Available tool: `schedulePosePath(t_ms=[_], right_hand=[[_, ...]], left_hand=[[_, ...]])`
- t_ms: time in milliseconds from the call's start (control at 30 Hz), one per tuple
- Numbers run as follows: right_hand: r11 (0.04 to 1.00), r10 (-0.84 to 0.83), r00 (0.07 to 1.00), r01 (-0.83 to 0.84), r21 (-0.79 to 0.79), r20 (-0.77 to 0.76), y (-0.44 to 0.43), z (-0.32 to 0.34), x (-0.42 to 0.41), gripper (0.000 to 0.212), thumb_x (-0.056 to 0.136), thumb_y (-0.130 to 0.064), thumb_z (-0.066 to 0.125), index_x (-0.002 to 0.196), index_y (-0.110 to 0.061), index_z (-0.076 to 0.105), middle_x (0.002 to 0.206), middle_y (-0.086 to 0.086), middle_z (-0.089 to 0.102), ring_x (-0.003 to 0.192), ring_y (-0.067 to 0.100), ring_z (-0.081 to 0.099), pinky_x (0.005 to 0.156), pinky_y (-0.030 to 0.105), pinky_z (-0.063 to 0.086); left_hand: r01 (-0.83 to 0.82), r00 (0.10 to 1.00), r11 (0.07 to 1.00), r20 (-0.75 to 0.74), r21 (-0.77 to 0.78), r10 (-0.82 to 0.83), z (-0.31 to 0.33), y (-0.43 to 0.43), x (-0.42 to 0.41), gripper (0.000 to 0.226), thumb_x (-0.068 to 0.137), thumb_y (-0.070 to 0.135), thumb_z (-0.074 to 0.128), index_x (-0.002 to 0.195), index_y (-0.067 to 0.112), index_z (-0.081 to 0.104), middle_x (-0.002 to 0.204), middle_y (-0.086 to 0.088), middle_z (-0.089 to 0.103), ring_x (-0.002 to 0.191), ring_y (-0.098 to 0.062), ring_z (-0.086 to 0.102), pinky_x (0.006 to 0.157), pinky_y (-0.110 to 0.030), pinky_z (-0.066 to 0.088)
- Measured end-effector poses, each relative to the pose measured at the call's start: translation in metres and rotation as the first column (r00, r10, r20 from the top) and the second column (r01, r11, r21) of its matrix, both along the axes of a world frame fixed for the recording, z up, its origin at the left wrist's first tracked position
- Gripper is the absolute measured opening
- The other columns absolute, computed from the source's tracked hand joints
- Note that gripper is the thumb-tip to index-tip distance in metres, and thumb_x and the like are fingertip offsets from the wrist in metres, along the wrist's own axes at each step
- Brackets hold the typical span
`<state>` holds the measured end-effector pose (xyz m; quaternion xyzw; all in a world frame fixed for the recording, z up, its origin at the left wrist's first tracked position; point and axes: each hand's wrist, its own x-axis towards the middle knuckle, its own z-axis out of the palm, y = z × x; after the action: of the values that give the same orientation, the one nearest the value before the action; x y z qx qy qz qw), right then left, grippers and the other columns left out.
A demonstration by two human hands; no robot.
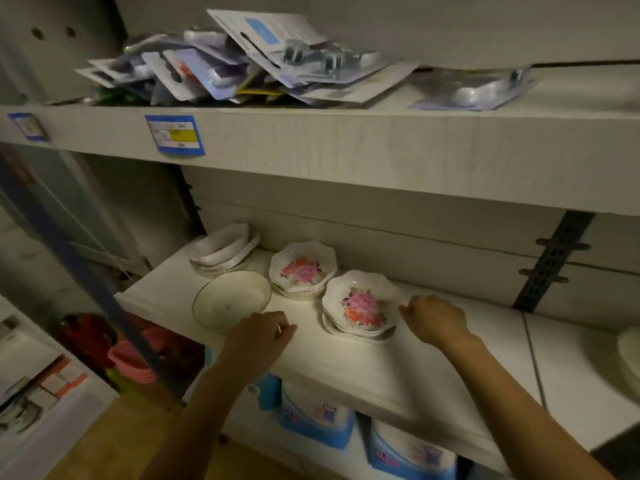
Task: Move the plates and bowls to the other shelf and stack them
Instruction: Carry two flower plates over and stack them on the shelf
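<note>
On the middle shelf stand two small stacks of scalloped flower-print bowls, one nearer and one behind it. A plain white bowl with a dark rim sits to their left. A pile of white oblong dishes leans at the back left. My left hand hovers just in front of the white bowl, fingers loosely curled and holding nothing. My right hand is beside the nearer flower stack's right edge, fingers curled and holding nothing; I cannot tell if it touches the stack.
The upper shelf carries a heap of blister-packed goods and blue price tags. Blue-and-white packages sit under the middle shelf. A white dish edge shows at the far right. Red and pink items lie low left.
</note>
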<state>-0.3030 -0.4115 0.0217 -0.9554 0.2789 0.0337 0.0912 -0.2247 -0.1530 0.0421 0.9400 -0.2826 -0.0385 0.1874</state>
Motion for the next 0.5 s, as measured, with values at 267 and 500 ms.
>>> schedulePosePath(t_ms=[267, 500], right_hand=[[0.985, -0.169, 0.967, 0.172, -0.003, -0.192, -0.002, -0.019, 0.041, 0.043, 0.098, -0.038, 0.029, 0.121, -0.014, 0.056, 0.120, 0.006, 0.062, 0.109, 0.023, 0.058, 0.080, 0.028, 0.040], [0.974, -0.226, 0.935, 0.218, -0.063, -0.272, 0.005, -0.031, 0.054, 0.033, 0.092, -0.028, 0.041, 0.115, -0.015, 0.060, 0.115, 0.004, 0.064, 0.104, 0.020, 0.060, 0.077, 0.026, 0.040]], left_hand=[[0.147, 0.989, 0.977, 0.000, 0.153, -0.149, -0.016, -0.035, 0.053, 0.027, 0.093, 0.037, 0.043, 0.084, 0.017, 0.058, 0.068, 0.003, 0.051, 0.071, -0.014, 0.049, 0.062, -0.024, 0.033], [0.243, 0.970, 0.953, -0.051, 0.183, -0.237, -0.026, -0.041, 0.087, 0.028, 0.092, 0.037, 0.044, 0.077, 0.016, 0.055, 0.053, 0.006, 0.039, 0.057, -0.012, 0.041, 0.049, -0.022, 0.027]])
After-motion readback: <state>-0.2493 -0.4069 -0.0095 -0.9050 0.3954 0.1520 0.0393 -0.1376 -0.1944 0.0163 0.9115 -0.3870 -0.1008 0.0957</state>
